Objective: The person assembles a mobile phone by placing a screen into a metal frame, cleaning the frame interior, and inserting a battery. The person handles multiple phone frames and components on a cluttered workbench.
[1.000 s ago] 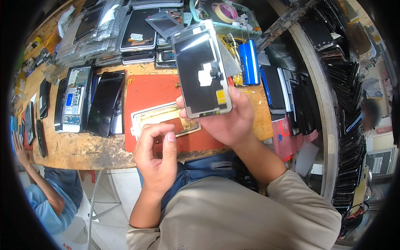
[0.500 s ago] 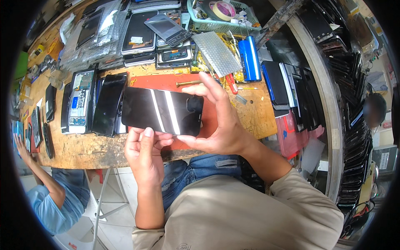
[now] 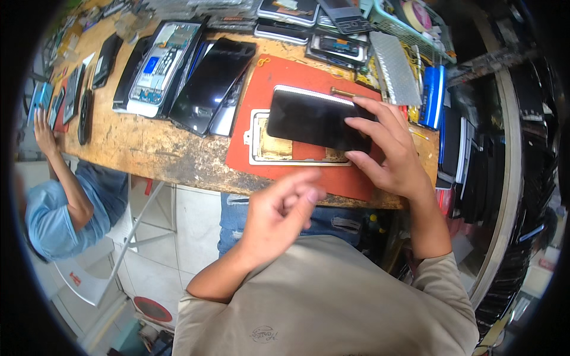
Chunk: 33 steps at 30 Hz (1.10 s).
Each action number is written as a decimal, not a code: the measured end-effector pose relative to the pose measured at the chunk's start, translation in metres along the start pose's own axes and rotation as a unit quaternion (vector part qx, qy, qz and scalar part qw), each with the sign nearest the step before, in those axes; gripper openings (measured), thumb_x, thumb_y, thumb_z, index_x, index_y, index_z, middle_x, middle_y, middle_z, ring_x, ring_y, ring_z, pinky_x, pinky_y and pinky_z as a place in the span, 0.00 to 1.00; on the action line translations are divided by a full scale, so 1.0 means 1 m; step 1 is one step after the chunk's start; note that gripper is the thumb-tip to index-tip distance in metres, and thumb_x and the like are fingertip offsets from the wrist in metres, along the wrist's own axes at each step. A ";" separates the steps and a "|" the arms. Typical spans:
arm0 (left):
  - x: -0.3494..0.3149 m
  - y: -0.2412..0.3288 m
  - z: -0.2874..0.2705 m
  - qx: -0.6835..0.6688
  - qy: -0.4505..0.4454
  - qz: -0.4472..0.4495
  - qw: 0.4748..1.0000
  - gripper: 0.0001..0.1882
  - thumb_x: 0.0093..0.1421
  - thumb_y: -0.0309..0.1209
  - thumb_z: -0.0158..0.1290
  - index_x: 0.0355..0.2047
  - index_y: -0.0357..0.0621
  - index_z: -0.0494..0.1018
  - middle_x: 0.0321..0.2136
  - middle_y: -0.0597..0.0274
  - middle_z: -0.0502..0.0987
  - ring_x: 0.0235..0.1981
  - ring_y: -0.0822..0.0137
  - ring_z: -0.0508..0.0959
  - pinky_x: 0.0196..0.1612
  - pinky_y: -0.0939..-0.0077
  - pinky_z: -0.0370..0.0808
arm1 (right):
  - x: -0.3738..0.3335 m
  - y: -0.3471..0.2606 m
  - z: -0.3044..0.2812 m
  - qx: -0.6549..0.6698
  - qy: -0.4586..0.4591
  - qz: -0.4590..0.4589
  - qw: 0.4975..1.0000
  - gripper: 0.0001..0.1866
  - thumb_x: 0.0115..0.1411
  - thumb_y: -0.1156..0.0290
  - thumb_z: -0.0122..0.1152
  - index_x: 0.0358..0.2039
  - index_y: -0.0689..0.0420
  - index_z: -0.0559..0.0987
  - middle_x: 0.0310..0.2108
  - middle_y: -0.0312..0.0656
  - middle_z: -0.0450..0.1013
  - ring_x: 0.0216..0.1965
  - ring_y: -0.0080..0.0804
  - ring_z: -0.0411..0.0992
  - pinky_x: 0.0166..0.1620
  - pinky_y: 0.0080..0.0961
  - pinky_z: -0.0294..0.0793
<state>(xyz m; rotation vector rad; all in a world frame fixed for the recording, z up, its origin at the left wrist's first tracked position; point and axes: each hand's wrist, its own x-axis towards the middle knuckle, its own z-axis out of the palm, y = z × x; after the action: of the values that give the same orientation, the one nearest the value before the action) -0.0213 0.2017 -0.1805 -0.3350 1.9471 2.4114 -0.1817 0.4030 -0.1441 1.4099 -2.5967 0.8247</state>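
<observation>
My right hand (image 3: 386,145) grips the right end of a glossy black phone screen (image 3: 309,121), thumb on the near edge and fingers over the far side. The screen lies tilted above a white-edged phone frame (image 3: 256,151) with a gold-coloured inside, which it partly covers. That frame rests on a red-orange mat (image 3: 291,68). Nearer to me, my left hand (image 3: 279,210) is apart from the screen, its fingers curled in and slightly blurred. I see nothing in it. A brass-coloured screw-like rod (image 3: 342,92) lies just beyond the screen.
Left of the mat lean black phone panels (image 3: 217,83) and an opened phone (image 3: 163,74) with its circuit board showing. A blue cylinder (image 3: 432,98), a bubble-wrap sheet (image 3: 395,68) and a green basket (image 3: 386,18) stand at the back right. Another person's hand (image 3: 44,133) is at the far left.
My left hand has let go of the phone screen and drawn back toward me. The right hand has lowered the screen toward the mat, where the phone frame now shows. The view has shifted leftward.
</observation>
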 end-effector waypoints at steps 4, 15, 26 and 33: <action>-0.003 -0.014 -0.015 0.346 0.081 0.287 0.889 0.14 0.55 0.21 0.63 0.44 0.37 0.84 0.20 0.61 0.73 0.18 0.66 0.73 0.22 0.71 0.69 | -0.005 0.008 0.006 0.005 -0.044 -0.019 0.999 0.27 0.50 0.66 0.77 0.52 0.55 0.82 0.63 0.49 0.71 0.60 0.52 0.69 0.62 0.47 0.64; 0.016 -0.028 -0.063 0.512 0.185 0.371 0.752 0.16 0.50 0.26 0.63 0.41 0.43 0.87 0.19 0.69 0.70 0.20 0.67 0.69 0.25 0.73 0.65 | -0.002 0.007 0.025 0.038 -0.048 -0.002 0.998 0.28 0.44 0.64 0.80 0.48 0.53 0.84 0.63 0.45 0.73 0.55 0.48 0.69 0.58 0.44 0.62; 0.022 -0.033 -0.070 0.514 0.155 0.385 0.751 0.16 0.50 0.28 0.63 0.41 0.43 0.87 0.19 0.71 0.69 0.20 0.70 0.68 0.25 0.75 0.64 | -0.003 0.009 0.029 0.059 -0.041 0.003 0.997 0.27 0.41 0.63 0.81 0.44 0.54 0.86 0.62 0.49 0.74 0.51 0.45 0.69 0.53 0.39 0.64; 0.021 -0.033 -0.071 0.511 0.148 0.383 0.755 0.17 0.51 0.27 0.63 0.42 0.42 0.87 0.20 0.70 0.70 0.21 0.70 0.69 0.26 0.75 0.66 | -0.003 0.011 0.029 0.063 -0.044 0.003 0.997 0.27 0.42 0.62 0.81 0.45 0.54 0.86 0.62 0.50 0.74 0.51 0.45 0.69 0.53 0.38 0.65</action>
<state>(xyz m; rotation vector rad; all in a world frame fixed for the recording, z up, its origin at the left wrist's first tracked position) -0.0257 0.1380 -0.2297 0.1985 3.6578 1.0189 -0.1829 0.3955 -0.1743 1.5057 -2.6568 0.9627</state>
